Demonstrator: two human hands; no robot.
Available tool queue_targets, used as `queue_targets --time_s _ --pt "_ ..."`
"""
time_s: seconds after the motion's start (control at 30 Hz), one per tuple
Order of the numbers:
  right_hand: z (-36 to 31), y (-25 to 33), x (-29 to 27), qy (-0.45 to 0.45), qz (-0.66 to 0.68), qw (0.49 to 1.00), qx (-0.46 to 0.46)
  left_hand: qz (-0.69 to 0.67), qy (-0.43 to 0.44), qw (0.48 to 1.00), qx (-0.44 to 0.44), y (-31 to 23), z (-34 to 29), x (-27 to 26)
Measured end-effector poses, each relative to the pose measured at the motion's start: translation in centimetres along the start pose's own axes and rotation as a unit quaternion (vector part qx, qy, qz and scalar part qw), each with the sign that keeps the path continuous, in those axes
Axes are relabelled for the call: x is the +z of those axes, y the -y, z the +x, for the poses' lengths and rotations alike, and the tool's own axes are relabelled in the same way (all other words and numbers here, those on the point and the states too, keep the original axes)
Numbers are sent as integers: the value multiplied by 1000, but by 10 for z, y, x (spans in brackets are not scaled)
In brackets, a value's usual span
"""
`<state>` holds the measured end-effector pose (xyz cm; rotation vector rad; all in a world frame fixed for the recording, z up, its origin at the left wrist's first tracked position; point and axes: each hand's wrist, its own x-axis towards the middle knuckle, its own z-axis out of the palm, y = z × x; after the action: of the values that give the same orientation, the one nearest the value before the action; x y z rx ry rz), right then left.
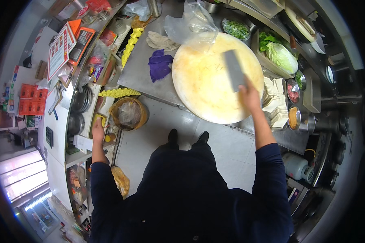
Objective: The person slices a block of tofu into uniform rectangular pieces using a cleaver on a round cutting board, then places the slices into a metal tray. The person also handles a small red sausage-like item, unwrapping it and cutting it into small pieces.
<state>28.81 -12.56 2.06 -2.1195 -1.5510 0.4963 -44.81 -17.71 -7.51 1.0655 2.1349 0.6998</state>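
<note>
The person's dark torso [182, 194] fills the lower middle of the view, both sleeves reaching out and up from it, shoes [188, 137] on the grey floor [158, 125] just short of the steel counter [144, 69].

At the left, the left hand [97, 130] stretches away from the body to the shelf [83, 143] by the lined bin [128, 114]. It seems to rest on or grip something yellow there, but whether the fingers are closed I cannot tell. Further along, a purple cloth [159, 65] and a beige rag [160, 40] lie on the counter, beside a loose plastic bag [190, 24] whose edge hangs over the top of the round board [213, 81].

The right hand [249, 95] is wrapped around the handle of a cleaver [234, 69], its broad blade lying over the right part of the board. Right of that sit greens [282, 54], stacked tofu sheets [276, 101] and small bowls [294, 103].

The risk I see is divided attention: with the body turned and one arm reaching far left, the cleaver is held without being watched. A shift of weight could slide the blade off the board's rim toward the thigh or feet. The bag could also snag under the blade and drag.
</note>
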Motion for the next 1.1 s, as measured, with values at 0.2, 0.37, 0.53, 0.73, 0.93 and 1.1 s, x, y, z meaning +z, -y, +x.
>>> queue_targets --time_s 0.2,0.37,0.53,0.73,0.93,1.1 --pt "-10 27 47 -14 10 1000 10 -70 -50 996 10 13 -19 -6" --pt "-49 132 102 95 31 993 -67 -84 -77 993 4 12 -28 12" --pt "-95 227 145 238 80 959 -134 -15 -76 984 160 -23 -50 40" --pt "-114 331 184 386 -16 898 -209 66 -108 941 314 -77 -92 52" --pt "-105 398 181 564 28 822 -73 150 -37 936 316 -90 -118 28" --pt "-99 417 171 597 67 799 -31 155 -23 931 328 -85 -105 5"
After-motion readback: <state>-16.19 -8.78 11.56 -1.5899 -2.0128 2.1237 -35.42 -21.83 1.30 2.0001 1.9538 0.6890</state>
